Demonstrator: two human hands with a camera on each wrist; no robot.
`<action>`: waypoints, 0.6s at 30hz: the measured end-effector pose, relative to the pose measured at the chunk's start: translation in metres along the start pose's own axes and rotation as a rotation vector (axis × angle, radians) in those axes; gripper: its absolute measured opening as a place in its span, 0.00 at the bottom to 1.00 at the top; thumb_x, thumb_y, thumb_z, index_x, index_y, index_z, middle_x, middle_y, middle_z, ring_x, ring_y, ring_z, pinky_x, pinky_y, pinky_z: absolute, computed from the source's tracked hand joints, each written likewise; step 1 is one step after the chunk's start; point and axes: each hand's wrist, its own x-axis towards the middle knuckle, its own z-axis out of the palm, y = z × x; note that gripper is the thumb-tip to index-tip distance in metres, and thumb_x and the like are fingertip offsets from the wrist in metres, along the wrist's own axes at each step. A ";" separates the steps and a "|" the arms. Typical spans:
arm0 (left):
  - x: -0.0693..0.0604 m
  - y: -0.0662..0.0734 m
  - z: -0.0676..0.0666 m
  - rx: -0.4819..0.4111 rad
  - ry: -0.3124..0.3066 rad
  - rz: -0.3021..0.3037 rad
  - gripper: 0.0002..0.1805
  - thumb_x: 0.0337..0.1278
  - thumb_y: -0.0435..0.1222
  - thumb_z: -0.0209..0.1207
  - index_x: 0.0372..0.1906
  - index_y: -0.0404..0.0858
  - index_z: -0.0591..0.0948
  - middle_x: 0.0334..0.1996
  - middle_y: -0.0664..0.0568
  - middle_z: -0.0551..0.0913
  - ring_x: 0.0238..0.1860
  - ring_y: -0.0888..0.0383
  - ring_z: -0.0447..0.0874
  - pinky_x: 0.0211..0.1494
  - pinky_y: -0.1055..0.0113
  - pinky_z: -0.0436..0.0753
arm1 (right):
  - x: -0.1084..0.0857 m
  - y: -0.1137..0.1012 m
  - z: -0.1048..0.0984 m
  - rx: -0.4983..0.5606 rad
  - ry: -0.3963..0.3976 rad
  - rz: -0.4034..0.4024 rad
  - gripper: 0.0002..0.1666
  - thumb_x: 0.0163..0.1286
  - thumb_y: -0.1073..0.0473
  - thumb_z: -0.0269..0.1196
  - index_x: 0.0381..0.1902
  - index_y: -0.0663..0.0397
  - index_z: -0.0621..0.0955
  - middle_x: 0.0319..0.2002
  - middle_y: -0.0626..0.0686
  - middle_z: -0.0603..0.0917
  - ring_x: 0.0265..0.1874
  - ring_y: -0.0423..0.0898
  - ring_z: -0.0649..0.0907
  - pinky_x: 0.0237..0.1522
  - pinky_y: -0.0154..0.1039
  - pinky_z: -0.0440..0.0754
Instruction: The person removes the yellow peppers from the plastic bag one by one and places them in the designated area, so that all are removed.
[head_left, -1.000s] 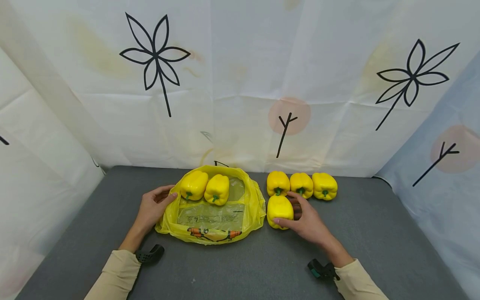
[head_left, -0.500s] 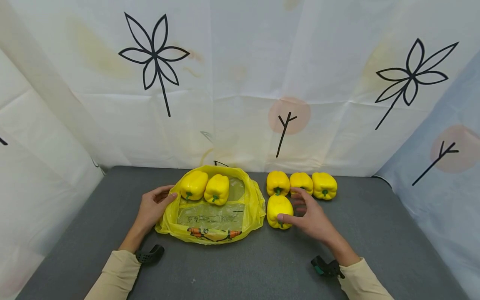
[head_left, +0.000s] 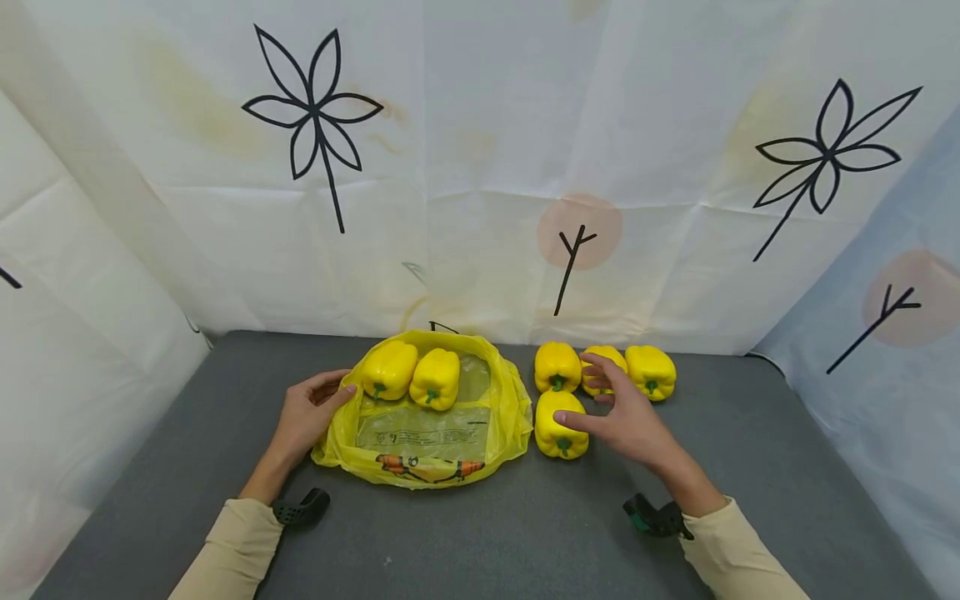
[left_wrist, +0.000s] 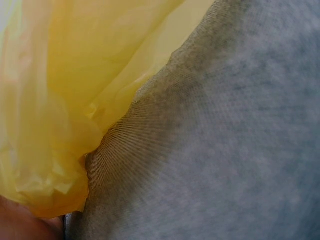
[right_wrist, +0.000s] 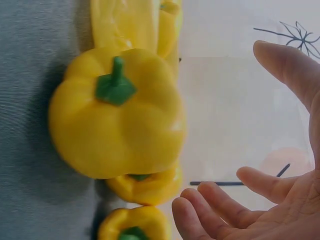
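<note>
Head view: the right hand (head_left: 628, 418), spread and empty, has drawn off the blocky yellow front pepper (head_left: 562, 437), leaving it ungripped just beside the yellow plastic bag (head_left: 517, 408), whose rim the left hand (head_left: 303, 418) pinches; right-wrist view: hand and pepper apart

The right grip (head_left: 628, 422) partly hides the middle rear pepper (head_left: 612, 353); lettering (head_left: 427, 437) inside the bag (head_left: 514, 417) is too small to read.
</note>
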 end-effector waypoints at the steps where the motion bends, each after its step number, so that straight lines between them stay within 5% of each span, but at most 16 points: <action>1: 0.000 0.000 0.000 0.004 0.000 0.002 0.25 0.73 0.40 0.61 0.66 0.30 0.77 0.57 0.35 0.81 0.45 0.74 0.80 0.47 0.78 0.80 | 0.001 -0.002 0.000 0.000 -0.004 -0.003 0.57 0.62 0.43 0.75 0.79 0.55 0.59 0.71 0.65 0.67 0.68 0.65 0.70 0.66 0.64 0.68; 18: 0.000 -0.001 0.000 0.006 0.003 0.040 0.24 0.73 0.41 0.60 0.65 0.29 0.78 0.56 0.33 0.81 0.46 0.72 0.80 0.48 0.78 0.80 | 0.032 -0.043 0.012 -0.052 -0.130 -0.057 0.56 0.61 0.41 0.75 0.79 0.46 0.60 0.72 0.60 0.67 0.68 0.63 0.70 0.63 0.62 0.73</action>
